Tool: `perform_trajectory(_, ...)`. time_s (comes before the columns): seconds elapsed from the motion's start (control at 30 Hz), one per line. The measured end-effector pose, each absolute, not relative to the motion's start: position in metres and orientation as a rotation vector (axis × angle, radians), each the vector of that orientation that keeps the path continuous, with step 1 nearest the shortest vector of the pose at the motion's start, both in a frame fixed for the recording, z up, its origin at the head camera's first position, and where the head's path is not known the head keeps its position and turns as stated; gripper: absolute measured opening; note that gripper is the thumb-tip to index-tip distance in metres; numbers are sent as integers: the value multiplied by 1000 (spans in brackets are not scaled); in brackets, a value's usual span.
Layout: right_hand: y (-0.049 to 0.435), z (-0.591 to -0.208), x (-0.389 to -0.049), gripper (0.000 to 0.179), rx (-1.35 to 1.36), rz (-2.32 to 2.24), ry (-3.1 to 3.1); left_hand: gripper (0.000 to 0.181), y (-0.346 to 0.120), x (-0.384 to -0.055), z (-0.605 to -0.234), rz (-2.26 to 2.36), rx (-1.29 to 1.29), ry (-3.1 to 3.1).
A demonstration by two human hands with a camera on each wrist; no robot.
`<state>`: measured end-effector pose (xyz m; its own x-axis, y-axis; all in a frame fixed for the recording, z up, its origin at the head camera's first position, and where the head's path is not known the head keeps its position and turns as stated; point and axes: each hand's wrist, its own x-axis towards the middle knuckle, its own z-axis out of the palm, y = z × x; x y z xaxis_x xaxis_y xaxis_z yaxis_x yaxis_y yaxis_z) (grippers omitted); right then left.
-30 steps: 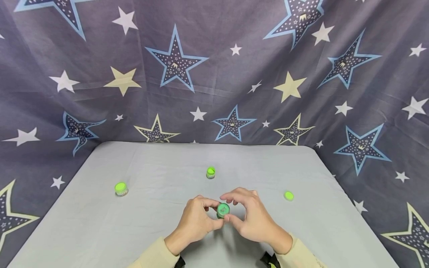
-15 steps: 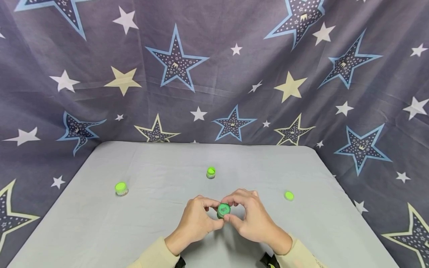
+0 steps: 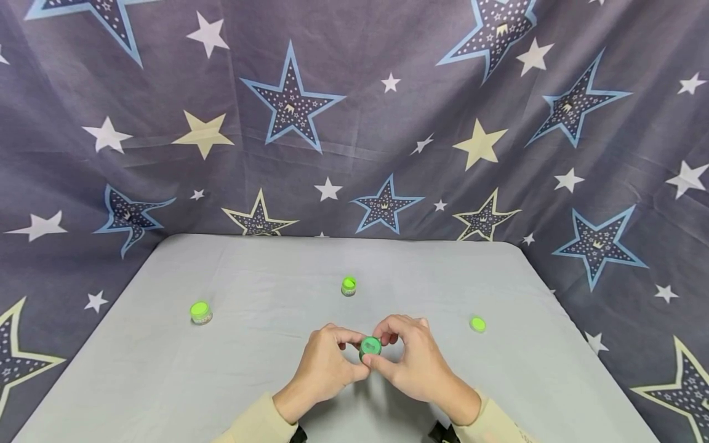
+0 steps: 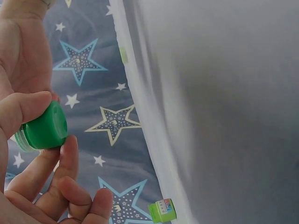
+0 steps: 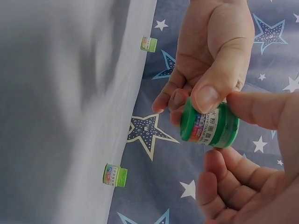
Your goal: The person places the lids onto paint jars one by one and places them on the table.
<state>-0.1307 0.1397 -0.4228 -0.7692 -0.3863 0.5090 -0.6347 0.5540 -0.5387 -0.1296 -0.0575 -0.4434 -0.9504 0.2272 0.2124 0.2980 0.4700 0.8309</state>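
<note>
A small green paint jar (image 3: 370, 346) is held between both hands above the table, its round green top facing up in the head view. My left hand (image 3: 324, 364) pinches its body, with the thumb over the printed label in the right wrist view. At the ribbed green lid end (image 5: 229, 127), my right hand (image 3: 412, 357) grips with thumb and fingers. In the left wrist view the smooth green base of the jar (image 4: 49, 128) shows between the left thumb and fingers.
On the pale cloth-covered table (image 3: 266, 277), a light green paint jar (image 3: 200, 312) stands at left and another light green jar (image 3: 348, 286) behind the hands. A light green lid (image 3: 478, 323) lies at right. Behind hangs a star-printed curtain (image 3: 354, 160).
My right hand's fingers have shifted around the lid's edge, its thumb moving left over the front. The left hand keeps its hold, and the other jars have stayed put.
</note>
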Motion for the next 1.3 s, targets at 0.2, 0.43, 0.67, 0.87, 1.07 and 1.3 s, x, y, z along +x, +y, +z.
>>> perform_trajectory(0.2, 139, -425, -130, 36, 814, 1043, -2451, 28, -57, -129, -443, -1505, -465, -2626)
perform_trajectory(0.43, 138, -426, -130, 42, 779, 1033, -2457, 30, -57, -128, -441, -1506, -470, -2628)
perform_trajectory(0.67, 138, -426, -130, 45, 759, 1007, -2485, 30, -57, -128, -442, -1514, -494, -2618)
perform_trajectory(0.87, 140, -425, -131, 38, 824, 1041, -2472, 28, -58, -129, -442, -1501, -487, -2620)
perform_trajectory(1.07, 143, -421, -132, 49, 980, 1041, -2418, 25, -58, -131, -442, -1483, -474, -2628)
perform_trajectory(1.3, 144, -418, -131, 42, 1053, 1068, -2438, 24, -58, -130, -442, -1490, -475, -2634)
